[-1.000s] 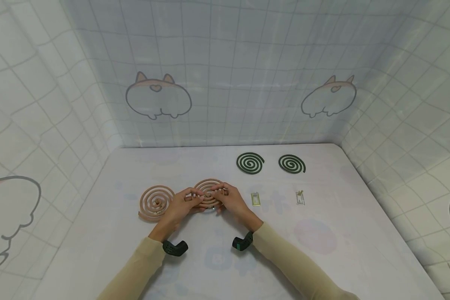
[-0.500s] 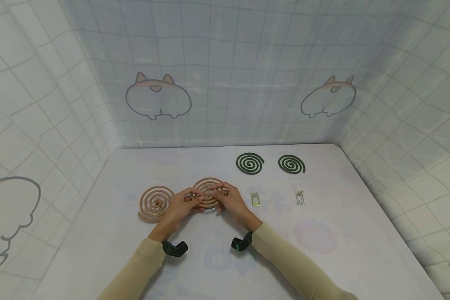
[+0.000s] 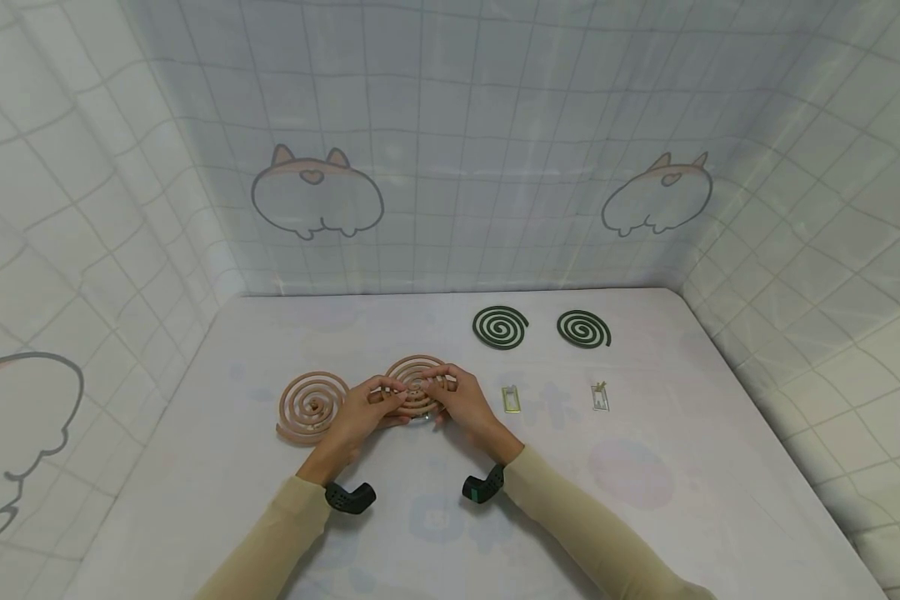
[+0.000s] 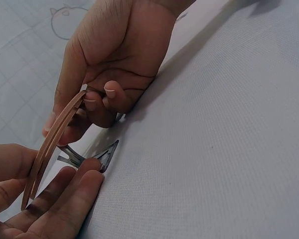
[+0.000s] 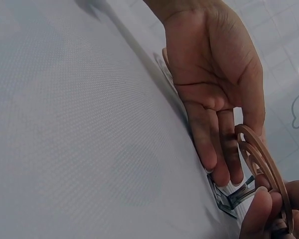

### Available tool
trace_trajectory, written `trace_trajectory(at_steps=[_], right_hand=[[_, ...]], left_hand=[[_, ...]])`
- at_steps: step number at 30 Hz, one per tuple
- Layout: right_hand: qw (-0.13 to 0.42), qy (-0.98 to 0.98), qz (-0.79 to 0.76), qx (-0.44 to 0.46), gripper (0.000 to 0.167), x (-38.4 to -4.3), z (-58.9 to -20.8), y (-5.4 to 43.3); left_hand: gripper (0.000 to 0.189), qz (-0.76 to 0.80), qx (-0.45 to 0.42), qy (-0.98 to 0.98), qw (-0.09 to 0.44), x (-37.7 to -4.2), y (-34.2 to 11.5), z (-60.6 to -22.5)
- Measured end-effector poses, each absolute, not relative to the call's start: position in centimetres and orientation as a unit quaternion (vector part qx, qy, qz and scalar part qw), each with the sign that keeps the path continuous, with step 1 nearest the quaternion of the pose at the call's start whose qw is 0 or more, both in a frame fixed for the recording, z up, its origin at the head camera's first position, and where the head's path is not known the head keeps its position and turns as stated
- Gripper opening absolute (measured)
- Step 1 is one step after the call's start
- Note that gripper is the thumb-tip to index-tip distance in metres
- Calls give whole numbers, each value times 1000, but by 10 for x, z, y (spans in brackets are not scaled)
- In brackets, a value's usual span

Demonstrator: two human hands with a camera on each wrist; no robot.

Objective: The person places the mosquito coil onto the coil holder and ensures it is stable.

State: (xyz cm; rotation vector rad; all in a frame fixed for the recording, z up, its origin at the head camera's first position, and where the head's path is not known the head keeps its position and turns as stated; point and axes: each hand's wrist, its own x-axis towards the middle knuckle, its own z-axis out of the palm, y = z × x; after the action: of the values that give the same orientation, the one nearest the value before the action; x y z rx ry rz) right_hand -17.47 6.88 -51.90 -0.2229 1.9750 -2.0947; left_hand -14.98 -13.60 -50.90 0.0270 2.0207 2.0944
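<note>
A brown mosquito coil (image 3: 412, 364) lies almost level just above the table, between both hands. My left hand (image 3: 363, 410) pinches its left side with thumb and index finger. In the left wrist view, the left hand's lower fingers (image 4: 82, 186) touch a small metal coil stand (image 4: 107, 157) under the coil. At the opposite side, my right hand (image 3: 468, 404) pinches the coil, its other fingers curled below. The stand's raised prongs (image 5: 244, 191) reach toward the coil's underside; whether they hold it I cannot tell.
Another brown coil (image 3: 292, 400) sits on the left, a small metal piece at its centre. Two green coils, one (image 3: 500, 326) left of the other (image 3: 583, 328), lie at the back right. Nearer are a yellowish stand (image 3: 512, 399) and a silver stand (image 3: 600, 397).
Compared with one second ago, the held coil has shifted slightly left and away from me. Both hands have stayed nearly in place, keeping their pinch.
</note>
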Motion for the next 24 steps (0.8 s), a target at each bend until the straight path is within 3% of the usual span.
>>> trace_trajectory(at_steps=[24], right_hand=[[149,676,-718,-75,29,-176,-514,72]], left_hand=[[24,716,-9,687,123,-151,-137,-502]])
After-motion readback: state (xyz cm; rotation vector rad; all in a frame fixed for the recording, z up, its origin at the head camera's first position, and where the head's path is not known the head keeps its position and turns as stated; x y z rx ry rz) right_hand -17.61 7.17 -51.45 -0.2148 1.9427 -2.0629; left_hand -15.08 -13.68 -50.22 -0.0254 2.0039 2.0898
